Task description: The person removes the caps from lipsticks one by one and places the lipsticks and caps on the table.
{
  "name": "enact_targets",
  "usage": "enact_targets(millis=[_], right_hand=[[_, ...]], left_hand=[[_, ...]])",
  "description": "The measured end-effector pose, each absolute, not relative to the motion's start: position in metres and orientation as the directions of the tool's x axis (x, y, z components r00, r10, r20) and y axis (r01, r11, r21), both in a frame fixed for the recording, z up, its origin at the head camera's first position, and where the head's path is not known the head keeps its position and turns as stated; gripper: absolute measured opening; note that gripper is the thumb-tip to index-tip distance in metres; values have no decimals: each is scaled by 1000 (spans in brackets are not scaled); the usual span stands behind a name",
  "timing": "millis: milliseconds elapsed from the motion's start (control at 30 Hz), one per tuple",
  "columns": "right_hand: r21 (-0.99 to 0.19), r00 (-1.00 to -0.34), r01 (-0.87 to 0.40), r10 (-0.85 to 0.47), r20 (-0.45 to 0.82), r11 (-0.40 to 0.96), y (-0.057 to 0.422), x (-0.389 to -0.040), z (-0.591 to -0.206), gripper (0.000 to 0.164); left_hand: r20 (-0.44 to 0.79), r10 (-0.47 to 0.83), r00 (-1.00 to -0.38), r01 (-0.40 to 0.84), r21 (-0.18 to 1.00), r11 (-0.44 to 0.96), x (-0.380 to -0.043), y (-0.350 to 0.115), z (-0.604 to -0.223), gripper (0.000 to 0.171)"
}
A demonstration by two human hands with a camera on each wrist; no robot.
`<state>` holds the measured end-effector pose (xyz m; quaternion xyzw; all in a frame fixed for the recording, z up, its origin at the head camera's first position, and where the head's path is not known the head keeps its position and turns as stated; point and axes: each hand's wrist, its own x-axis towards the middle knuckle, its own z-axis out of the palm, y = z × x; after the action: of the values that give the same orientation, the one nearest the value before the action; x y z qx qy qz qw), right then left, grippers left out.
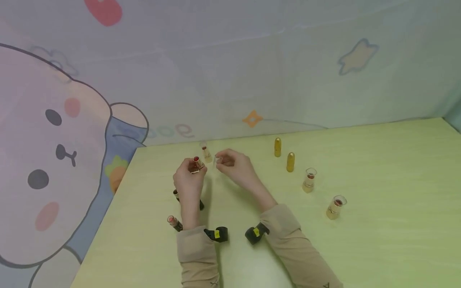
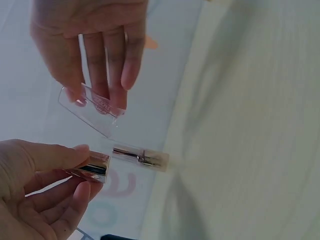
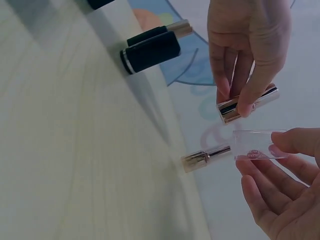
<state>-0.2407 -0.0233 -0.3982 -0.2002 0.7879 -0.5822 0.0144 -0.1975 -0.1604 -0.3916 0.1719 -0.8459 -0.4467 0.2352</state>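
My left hand (image 1: 188,182) pinches an open gold lipstick (image 1: 197,161) between thumb and fingers, its red tip pointing up. Opposite it, my right hand (image 1: 237,168) holds a clear lipstick cap (image 3: 257,145) by one end. The cap is apart from the gold lipstick, with a small gap between the two hands. Behind them, another gold lipstick (image 1: 206,153) stands upright on the table under a clear cover. In the left wrist view, the held gold tube (image 2: 95,166) is partly hidden by my fingers.
To the right stand two gold bullet-shaped tubes (image 1: 290,162) and two clear-capped gold lipsticks (image 1: 309,180). Left of and beneath my left forearm are a black-based lipstick (image 1: 174,223) and black tubes (image 3: 152,52), partly covered. A printed cloth (image 1: 223,80) hangs along the table's back edge.
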Motion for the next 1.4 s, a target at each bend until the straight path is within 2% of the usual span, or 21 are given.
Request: enact_targets(millis=[233,500,733,867,1067,1400], right_hand=[[-911,-910,-295,-375,176,287,-34,-247,-406,26],[-882,-894,-313,-423,148,353,-37,-256,-414,26],[-870,-877,-323,-464,126,374,-42,-254,-415,26],[-852,-873,-343,-469,134,395,-45,-254,-418,26],[-831,-864,-359,-489,123,425,-48,-253,-420,24],[-814,-846,-374,-523,103,445,-51,-249,-419,22]], left_hand=[[271,-479,-835,-150,725,672,-202,-166,-400,15],[327,-426,-844,-147,622,769,-204,-167,-405,15],[328,-419,-846,-142,620,772,-205,-168,-407,40],[312,-432,-846,-162,622,766,-207,-168,-409,47],[293,-447,-845,-196,608,769,-207,-170,-411,50],[281,-448,-849,-225,574,787,-206,-171,-414,43]])
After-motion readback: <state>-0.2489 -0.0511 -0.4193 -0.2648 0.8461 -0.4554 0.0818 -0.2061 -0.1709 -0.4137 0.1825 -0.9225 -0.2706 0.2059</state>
